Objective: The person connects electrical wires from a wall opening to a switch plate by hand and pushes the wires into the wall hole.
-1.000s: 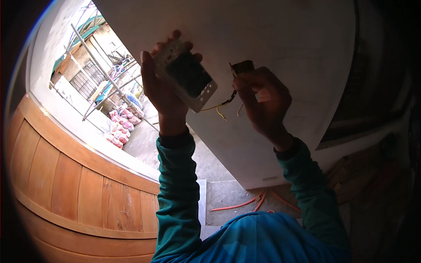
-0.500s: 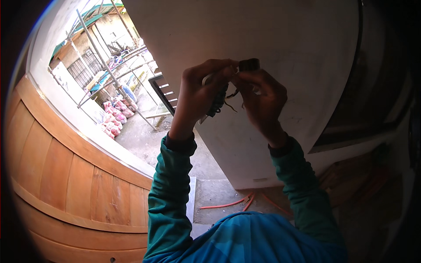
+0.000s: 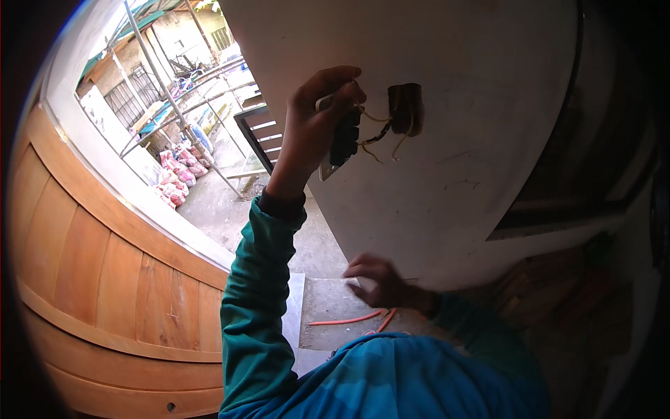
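Two hands, well apart: left hand pinches the switch plate just left of the wall hole, long axis near upright, wires between plate and hole; right hand, farther, sits well below the hole, fingers half curled, any hold unclear.

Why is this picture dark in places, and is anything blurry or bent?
Head view throughout: the yard glares at left, likely making the wall, left hand and held plate look dark; the right hand is blurred; the wooden panel looks bent.
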`<state>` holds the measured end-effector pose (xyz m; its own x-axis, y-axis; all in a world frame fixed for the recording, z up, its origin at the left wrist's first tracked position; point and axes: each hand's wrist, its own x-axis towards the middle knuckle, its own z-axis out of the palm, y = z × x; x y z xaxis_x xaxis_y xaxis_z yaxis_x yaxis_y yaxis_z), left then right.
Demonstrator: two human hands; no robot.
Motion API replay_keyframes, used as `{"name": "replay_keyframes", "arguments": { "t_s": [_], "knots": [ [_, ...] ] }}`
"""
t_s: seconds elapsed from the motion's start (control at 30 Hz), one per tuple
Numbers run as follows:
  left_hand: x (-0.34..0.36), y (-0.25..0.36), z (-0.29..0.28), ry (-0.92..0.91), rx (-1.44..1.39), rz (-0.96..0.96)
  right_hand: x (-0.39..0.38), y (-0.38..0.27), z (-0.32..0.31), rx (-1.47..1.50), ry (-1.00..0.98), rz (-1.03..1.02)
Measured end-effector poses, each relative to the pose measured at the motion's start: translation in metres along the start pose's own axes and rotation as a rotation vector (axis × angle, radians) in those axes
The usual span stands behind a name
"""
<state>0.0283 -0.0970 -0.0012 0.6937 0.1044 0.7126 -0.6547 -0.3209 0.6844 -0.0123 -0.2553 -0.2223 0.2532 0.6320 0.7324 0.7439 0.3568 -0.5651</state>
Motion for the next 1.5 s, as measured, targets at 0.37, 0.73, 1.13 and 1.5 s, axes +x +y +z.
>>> {"name": "replay_keyframes", "arguments": {
  "t_s": [0.37, 0.73, 1.13, 1.5],
  "knots": [
    [0.003, -0.005, 0.004, -0.069, -0.022, -0.032, -0.111, 0.076, 0.183, 0.911, -1.536, 0.432],
    [-0.002, 0.010, 0.000, -0.099, 0.015, -0.102, 0.033, -0.061, -0.057, -0.124, 0.410, -0.172],
    [0.015, 0.009, 0.002, 0.066, -0.242, -0.137, 0.182, -0.038, -0.148, -0.463, 0.497, -0.279],
    [0.023, 0.005, -0.001, 0.013, -0.103, -0.150, 0.186, -0.034, -0.140, -0.518, 0.367, -0.326]
  ]
}}
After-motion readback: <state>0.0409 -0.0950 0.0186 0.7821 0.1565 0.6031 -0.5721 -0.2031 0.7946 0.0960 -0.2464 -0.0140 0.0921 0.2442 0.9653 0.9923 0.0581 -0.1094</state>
